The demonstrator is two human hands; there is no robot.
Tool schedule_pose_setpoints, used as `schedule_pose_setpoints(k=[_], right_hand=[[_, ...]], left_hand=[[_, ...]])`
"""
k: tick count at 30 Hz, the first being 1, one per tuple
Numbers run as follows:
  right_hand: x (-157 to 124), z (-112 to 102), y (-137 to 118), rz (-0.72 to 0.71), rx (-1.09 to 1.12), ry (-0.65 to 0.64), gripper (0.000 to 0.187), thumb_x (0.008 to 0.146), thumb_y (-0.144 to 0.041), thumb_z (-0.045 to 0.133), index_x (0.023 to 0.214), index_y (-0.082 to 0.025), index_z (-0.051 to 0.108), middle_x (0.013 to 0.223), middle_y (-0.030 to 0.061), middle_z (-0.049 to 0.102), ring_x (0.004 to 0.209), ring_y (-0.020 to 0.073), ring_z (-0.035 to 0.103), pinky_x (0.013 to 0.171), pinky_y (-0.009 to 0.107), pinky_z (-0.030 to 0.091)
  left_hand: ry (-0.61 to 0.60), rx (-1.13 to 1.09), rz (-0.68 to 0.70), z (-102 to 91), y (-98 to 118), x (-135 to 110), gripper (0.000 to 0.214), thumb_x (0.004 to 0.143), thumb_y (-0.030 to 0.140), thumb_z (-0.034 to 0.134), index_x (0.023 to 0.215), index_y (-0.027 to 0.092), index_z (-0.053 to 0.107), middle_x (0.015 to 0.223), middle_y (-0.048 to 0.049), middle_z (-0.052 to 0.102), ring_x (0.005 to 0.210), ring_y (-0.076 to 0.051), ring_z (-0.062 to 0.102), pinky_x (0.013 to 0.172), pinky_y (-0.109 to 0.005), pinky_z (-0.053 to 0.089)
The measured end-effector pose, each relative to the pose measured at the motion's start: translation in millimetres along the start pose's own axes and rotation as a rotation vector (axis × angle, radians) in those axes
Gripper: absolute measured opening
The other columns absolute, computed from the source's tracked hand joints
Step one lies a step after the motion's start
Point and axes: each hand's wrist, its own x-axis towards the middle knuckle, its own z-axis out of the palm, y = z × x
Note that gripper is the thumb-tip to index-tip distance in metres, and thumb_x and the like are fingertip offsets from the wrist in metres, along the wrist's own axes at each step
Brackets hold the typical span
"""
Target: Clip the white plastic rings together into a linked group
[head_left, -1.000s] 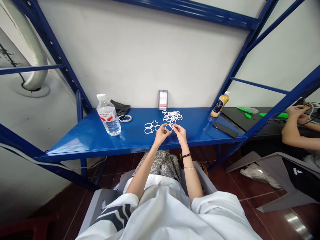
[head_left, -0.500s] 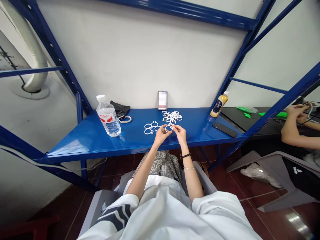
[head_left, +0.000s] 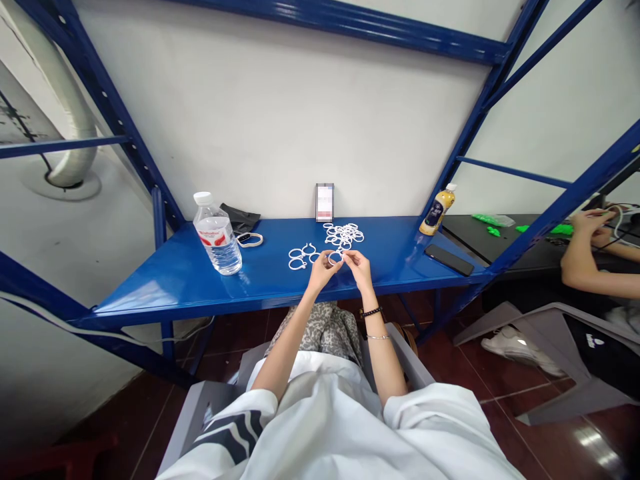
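Observation:
Both my hands meet over the front middle of the blue metal shelf [head_left: 165, 280]. My left hand [head_left: 323, 269] and my right hand [head_left: 358, 267] pinch one white plastic ring [head_left: 336, 257] between their fingertips. Just beyond them lies a heap of several white rings [head_left: 344, 234]. A few separate white rings [head_left: 300, 255] lie to the left of my hands.
A clear water bottle [head_left: 217, 235] stands at the left, with a dark pouch [head_left: 240, 217] and a white band [head_left: 250, 239] behind it. A small card [head_left: 325, 202] leans on the wall. A yellow bottle [head_left: 438, 209] and a black phone [head_left: 449, 259] sit at right. Another person's arm [head_left: 590, 267] works further right.
My hands hold the same ring and barely shift; the view has tilted slightly.

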Motion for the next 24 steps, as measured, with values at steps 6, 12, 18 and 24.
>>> schedule_pose_setpoints(k=[6, 12, 18, 24], right_hand=[[-1.2, 1.0, -4.7, 0.009, -0.001, -0.009, 0.031, 0.076, -0.045, 0.071, 0.095, -0.02, 0.072, 0.101, 0.0082, 0.075, 0.097, 0.0238, 0.07, 0.09, 0.037, 0.054], [-1.5, 1.2, -5.4, 0.01, -0.011, -0.011, 0.032, 0.075, -0.047, 0.071, 0.093, -0.02, 0.072, 0.099, 0.0082, 0.075, 0.094, 0.0237, 0.07, 0.088, 0.037, 0.054], [-0.5, 2.3, -3.1, 0.014, -0.029, 0.004, 0.034, 0.074, -0.05, 0.071, 0.089, -0.02, 0.07, 0.094, 0.0078, 0.074, 0.088, 0.0227, 0.069, 0.085, 0.036, 0.054], [-0.3, 2.0, -1.4, 0.024, -0.037, 0.011, 0.035, 0.071, -0.053, 0.072, 0.084, -0.02, 0.067, 0.086, 0.0054, 0.072, 0.082, 0.0212, 0.067, 0.079, 0.034, 0.054]], left_hand=[[0.011, -0.009, -0.007, -0.1, 1.1, -0.1, 0.05, 0.07, 0.04, 0.076, 0.11, 0.017, 0.054, 0.068, 0.0028, 0.062, 0.058, -0.011, 0.059, 0.061, -0.023, 0.047], [-0.001, -0.003, -0.018, -1.2, 0.0, 0.7, 0.051, 0.07, 0.042, 0.076, 0.109, 0.018, 0.054, 0.068, 0.0024, 0.063, 0.058, -0.012, 0.06, 0.061, -0.024, 0.047], [-0.001, 0.002, -0.031, -0.8, 1.3, 0.4, 0.05, 0.071, 0.044, 0.075, 0.108, 0.017, 0.055, 0.067, 0.0021, 0.064, 0.059, -0.012, 0.061, 0.062, -0.025, 0.048], [0.006, 0.007, -0.038, -0.4, 4.7, -1.0, 0.046, 0.073, 0.046, 0.073, 0.104, 0.017, 0.058, 0.066, 0.0017, 0.064, 0.06, -0.013, 0.063, 0.062, -0.025, 0.048]])
